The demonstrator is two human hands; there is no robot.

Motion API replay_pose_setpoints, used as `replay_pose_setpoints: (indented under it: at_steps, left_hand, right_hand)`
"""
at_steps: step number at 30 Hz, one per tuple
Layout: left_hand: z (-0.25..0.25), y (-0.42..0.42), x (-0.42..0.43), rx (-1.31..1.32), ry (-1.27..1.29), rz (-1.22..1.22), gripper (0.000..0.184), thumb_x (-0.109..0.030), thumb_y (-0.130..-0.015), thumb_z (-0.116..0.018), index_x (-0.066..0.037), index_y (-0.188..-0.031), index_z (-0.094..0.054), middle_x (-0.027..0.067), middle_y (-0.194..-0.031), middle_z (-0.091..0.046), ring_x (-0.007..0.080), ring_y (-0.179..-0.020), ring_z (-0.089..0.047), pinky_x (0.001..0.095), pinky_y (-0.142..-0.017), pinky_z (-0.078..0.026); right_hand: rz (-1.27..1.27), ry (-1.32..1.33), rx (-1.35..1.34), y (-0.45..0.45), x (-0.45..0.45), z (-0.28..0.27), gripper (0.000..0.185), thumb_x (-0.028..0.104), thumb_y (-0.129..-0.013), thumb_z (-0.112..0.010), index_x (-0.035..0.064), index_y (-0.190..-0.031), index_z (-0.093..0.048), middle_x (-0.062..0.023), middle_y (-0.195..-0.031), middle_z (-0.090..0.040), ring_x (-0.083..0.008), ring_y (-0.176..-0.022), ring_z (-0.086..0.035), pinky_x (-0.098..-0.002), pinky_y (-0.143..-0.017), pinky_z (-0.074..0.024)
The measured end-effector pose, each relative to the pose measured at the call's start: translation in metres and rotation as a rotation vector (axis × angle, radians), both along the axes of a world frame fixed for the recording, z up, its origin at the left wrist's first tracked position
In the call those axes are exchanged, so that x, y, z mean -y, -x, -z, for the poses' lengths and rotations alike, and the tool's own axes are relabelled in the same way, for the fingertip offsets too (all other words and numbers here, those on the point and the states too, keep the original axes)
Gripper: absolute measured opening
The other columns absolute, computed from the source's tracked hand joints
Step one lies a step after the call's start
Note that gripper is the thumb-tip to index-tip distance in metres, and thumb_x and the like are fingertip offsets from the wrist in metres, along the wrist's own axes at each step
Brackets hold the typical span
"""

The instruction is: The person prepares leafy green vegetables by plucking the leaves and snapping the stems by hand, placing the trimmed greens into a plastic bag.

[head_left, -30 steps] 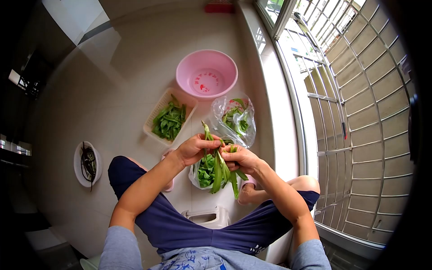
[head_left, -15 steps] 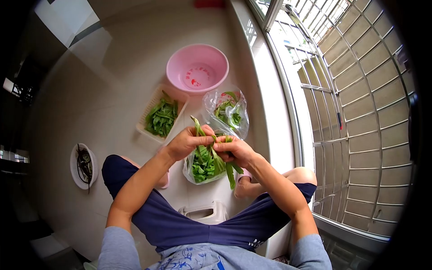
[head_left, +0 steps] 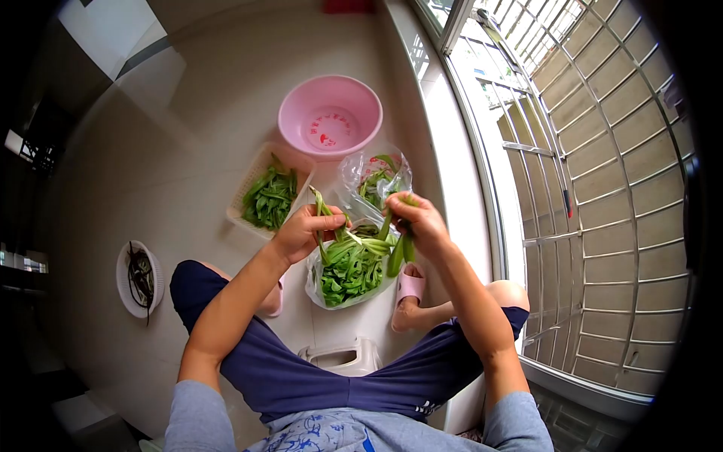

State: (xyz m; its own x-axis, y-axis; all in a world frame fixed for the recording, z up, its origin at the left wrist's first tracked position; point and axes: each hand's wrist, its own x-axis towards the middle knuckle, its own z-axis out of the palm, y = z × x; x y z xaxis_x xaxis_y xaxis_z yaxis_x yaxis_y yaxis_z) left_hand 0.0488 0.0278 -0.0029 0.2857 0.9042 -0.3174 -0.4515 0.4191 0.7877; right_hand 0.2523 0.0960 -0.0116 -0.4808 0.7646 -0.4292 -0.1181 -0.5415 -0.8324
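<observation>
A green stalk (head_left: 320,202) is pinched in the left hand (head_left: 309,229), its fingers closed. Green leaves (head_left: 398,252) are gripped in the right hand (head_left: 416,219), held apart from the left. Below both, a plastic bag (head_left: 317,290) is filled with leafy greens (head_left: 350,275). Beyond, more greens (head_left: 271,197) are held in a cream basket (head_left: 244,197), near a pink basin (head_left: 330,113).

Wearer's clothing: grey short-sleeved shirt (head_left: 331,433) with blue printed line drawing on the front; dark navy trousers (head_left: 301,373), small white marking near one leg; pink open-toed slippers (head_left: 411,283); both hands bare.
</observation>
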Motion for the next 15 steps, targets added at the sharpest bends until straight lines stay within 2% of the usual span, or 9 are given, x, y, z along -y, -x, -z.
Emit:
replay_pose_setpoints:
  at_steps: [1, 2, 5, 9, 10, 11, 13, 14, 15]
  left_hand:
    - [0.0, 0.004, -0.001, 0.103, 0.115, -0.044, 0.01, -0.008, -0.075, -0.053, 0.001, -0.079, -0.055, 0.0054, -0.076, -0.054, 0.013, -0.067, -0.051, 0.0255, -0.064, -0.043]
    - [0.01, 0.01, -0.002, 0.175, 0.117, -0.05, 0.012, -0.009, -0.076, -0.052, 0.001, -0.08, -0.054, 0.0073, -0.077, -0.055, 0.0163, -0.065, -0.054, 0.0288, -0.063, -0.045]
    - [0.006, 0.016, -0.002, 0.248, 0.225, -0.058, 0.013, -0.011, -0.076, -0.051, 0.001, -0.08, -0.054, 0.0072, -0.075, -0.055, 0.0175, -0.065, -0.054, 0.0287, -0.063, -0.046]
    - [0.007, 0.019, -0.002, 0.303, 0.285, -0.07, 0.012, -0.011, -0.076, -0.05, 0.0, -0.078, -0.053, 0.0076, -0.074, -0.056, 0.0192, -0.063, -0.054, 0.0298, -0.063, -0.046]
    - [0.007, 0.019, -0.002, 0.301, 0.284, -0.072, 0.012, -0.011, -0.076, -0.05, 0.0, -0.078, -0.053, 0.0076, -0.074, -0.056, 0.0192, -0.063, -0.054, 0.0298, -0.063, -0.046]
    - [0.007, 0.018, -0.002, 0.295, 0.297, -0.073, 0.011, -0.011, -0.075, -0.05, 0.0, -0.079, -0.053, 0.0076, -0.074, -0.056, 0.0193, -0.063, -0.054, 0.0298, -0.063, -0.046]
    - [0.008, 0.018, -0.002, 0.288, 0.306, -0.076, 0.011, -0.01, -0.075, -0.05, 0.0, -0.079, -0.053, 0.0076, -0.074, -0.056, 0.0193, -0.063, -0.054, 0.0299, -0.063, -0.046]
    - [0.008, 0.018, -0.002, 0.285, 0.319, -0.085, 0.01, -0.009, -0.074, -0.051, -0.001, -0.079, -0.052, 0.008, -0.076, -0.055, 0.0199, -0.064, -0.053, 0.0297, -0.062, -0.046]
    - [0.009, 0.018, -0.002, 0.283, 0.332, -0.093, 0.01, -0.008, -0.074, -0.052, -0.001, -0.08, -0.052, 0.0083, -0.078, -0.054, 0.0206, -0.066, -0.052, 0.0295, -0.062, -0.046]
  right_hand:
    - [0.024, -0.059, -0.025, -0.005, -0.006, -0.001, 0.01, 0.016, -0.079, -0.05, 0.0064, -0.08, -0.053, -0.002, -0.07, -0.055, -0.006, -0.057, -0.045, -0.0175, -0.052, -0.0346]
    - [0.069, -0.074, -0.056, -0.01, -0.01, -0.001, 0.01, 0.016, -0.08, -0.049, 0.0064, -0.08, -0.053, -0.0024, -0.071, -0.055, -0.0069, -0.059, -0.045, -0.0186, -0.053, -0.0355]
    - [0.152, -0.087, -0.117, -0.018, -0.014, -0.008, 0.009, 0.015, -0.081, -0.046, 0.0067, -0.081, -0.05, -0.0045, -0.079, -0.055, -0.0096, -0.067, -0.047, -0.0202, -0.062, -0.0375]
    - [0.113, -0.282, 0.143, -0.014, -0.008, -0.004, 0.013, 0.016, -0.083, -0.042, 0.0048, -0.082, -0.048, -0.0039, -0.084, -0.056, -0.0099, -0.07, -0.048, -0.0222, -0.065, -0.0396]
    - [0.099, -0.34, 0.138, -0.009, -0.004, -0.004, 0.015, 0.016, -0.085, -0.039, 0.0043, -0.081, -0.046, -0.0052, -0.083, -0.056, -0.0105, -0.07, -0.048, -0.024, -0.064, -0.0409]
    - [0.065, -0.338, 0.031, -0.005, -0.002, -0.002, 0.014, 0.017, -0.086, -0.039, 0.0042, -0.082, -0.043, -0.007, -0.079, -0.054, -0.0104, -0.069, -0.05, -0.0224, -0.064, -0.041]
    - [-0.043, -0.37, 0.009, 0.001, 0.006, -0.008, 0.013, 0.016, -0.086, -0.038, 0.0041, -0.082, -0.041, -0.0048, -0.071, -0.051, -0.0093, -0.058, -0.047, -0.0197, -0.053, -0.0403]
    - [-0.068, -0.431, 0.039, 0.005, 0.01, -0.006, 0.011, 0.015, -0.086, -0.039, 0.005, -0.081, -0.042, -0.0016, -0.065, -0.047, -0.0078, -0.053, -0.043, -0.0182, -0.047, -0.0372]
    - [-0.089, -0.382, 0.067, 0.007, 0.015, -0.008, 0.012, 0.016, -0.084, -0.043, 0.0047, -0.08, -0.045, 0.0007, -0.063, -0.044, -0.0061, -0.051, -0.039, -0.0167, -0.045, -0.0338]
